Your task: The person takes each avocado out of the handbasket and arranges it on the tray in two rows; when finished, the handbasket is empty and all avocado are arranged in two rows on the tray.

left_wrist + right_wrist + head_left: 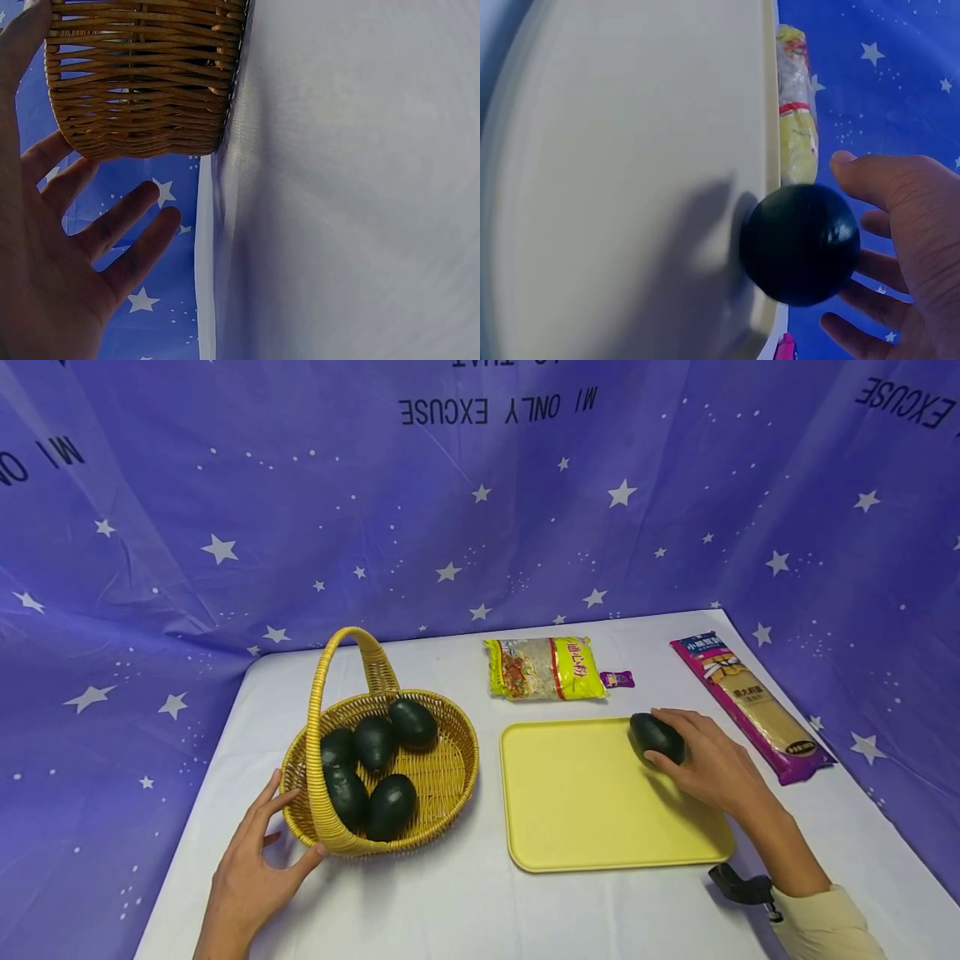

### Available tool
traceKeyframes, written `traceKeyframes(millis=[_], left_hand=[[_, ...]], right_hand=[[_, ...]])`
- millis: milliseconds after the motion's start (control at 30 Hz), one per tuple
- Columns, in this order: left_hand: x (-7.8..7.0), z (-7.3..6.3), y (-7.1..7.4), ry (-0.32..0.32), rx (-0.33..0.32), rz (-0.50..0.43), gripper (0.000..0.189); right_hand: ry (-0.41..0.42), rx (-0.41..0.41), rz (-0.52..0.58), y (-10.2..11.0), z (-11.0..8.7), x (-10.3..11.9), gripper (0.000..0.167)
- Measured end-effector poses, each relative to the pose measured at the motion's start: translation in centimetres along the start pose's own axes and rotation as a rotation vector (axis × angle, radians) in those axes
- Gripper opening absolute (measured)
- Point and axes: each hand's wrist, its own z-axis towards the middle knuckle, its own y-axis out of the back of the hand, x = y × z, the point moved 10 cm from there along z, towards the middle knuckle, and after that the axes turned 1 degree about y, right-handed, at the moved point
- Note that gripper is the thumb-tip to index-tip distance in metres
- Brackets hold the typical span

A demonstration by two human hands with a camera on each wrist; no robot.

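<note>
In the head view, a yellow wicker basket [465,760] with a tall handle holds several dark green avocados [392,807]. My left hand [251,872] is at its near left side, fingers spread and thumb by the foot of the handle. The left wrist view shows the fingertips right at the woven wall [142,82], two fingers standing away from it. Over the far right corner of a yellow tray [585,802], my right hand [708,760] has thumb and fingers around another avocado [654,737]. Its rounded end faces the right wrist camera, close to the tray surface [630,150].
Behind the tray lies a yellow-and-clear food packet [543,668] beside a small purple sachet [617,679]. A long purple noodle packet [750,702] lies right of the tray. White cloth [435,910] covers the table, and a blue star-print curtain [480,543] hangs around it.
</note>
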Motion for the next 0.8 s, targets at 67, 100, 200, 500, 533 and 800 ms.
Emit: traceKeyframes(millis=[67,100,200,500,533,800], left_hand=[[0.0,0.0,0.0,0.002,0.001,-0.001,0.086],[0.0,0.0,0.0,0.002,0.001,-0.002,0.086],[0.1,0.0,0.0,0.004,0.002,-0.005,0.086],[0.0,0.0,-0.1,0.001,0.003,-0.006,0.087],[0.0,0.0,-0.1,-0.001,0.002,-0.009,0.087],[-0.1,0.0,-0.1,-0.013,-0.005,-0.024,0.087]], right_hand=[[-0.003,0.003,-0.002,0.0,0.1,0.3,0.071],[-0.002,0.006,-0.004,0.0,0.1,0.5,0.071],[0.005,0.007,-0.011,0.0,0.3,1.0,0.07],[0.036,-0.007,0.001,0.1,1.0,2.7,0.07],[0.042,-0.006,0.004,0.0,1.1,3.0,0.07],[0.115,-0.048,0.01,0.0,1.9,5.3,0.066]])
